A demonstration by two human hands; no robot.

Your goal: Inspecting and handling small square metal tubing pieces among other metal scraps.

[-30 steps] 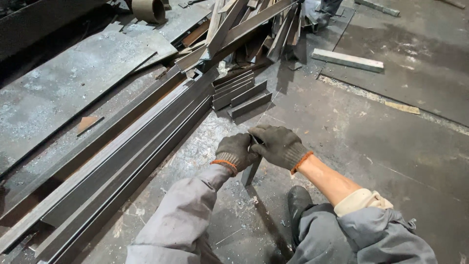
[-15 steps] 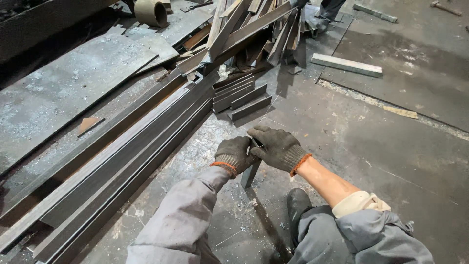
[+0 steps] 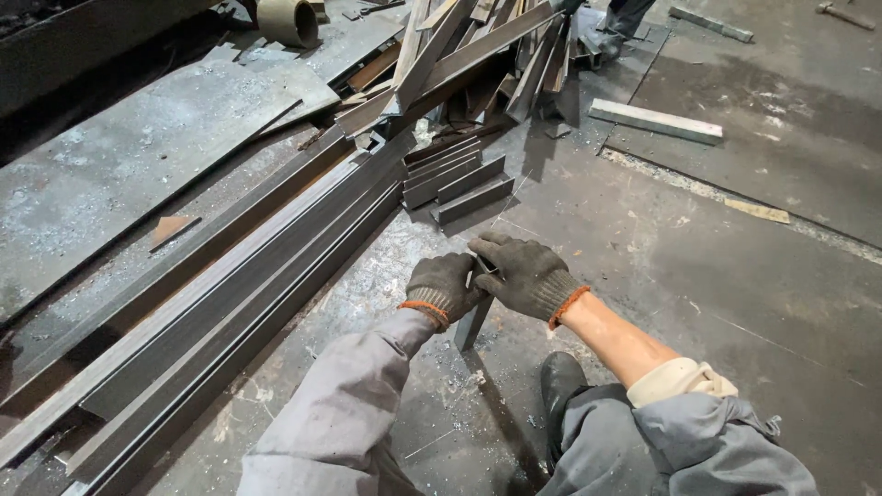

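Gripping a short metal strip with both gloved hands, left hand and right hand closed around its top, lower end standing on the floor. Hiding the strip's upper part under the gloves. Lying nearby: five short bars.

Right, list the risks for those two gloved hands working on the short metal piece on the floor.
1. Both gloved hands, left hand and right hand, pinch one short dark flat metal strip; its cut edges might bite through knit fabric.
2. The right forearm is bare past the pushed-up sleeve, so it could be scratched.
3. The leaning pile of grey steel offcuts just ahead might slide towards the hands if knocked.
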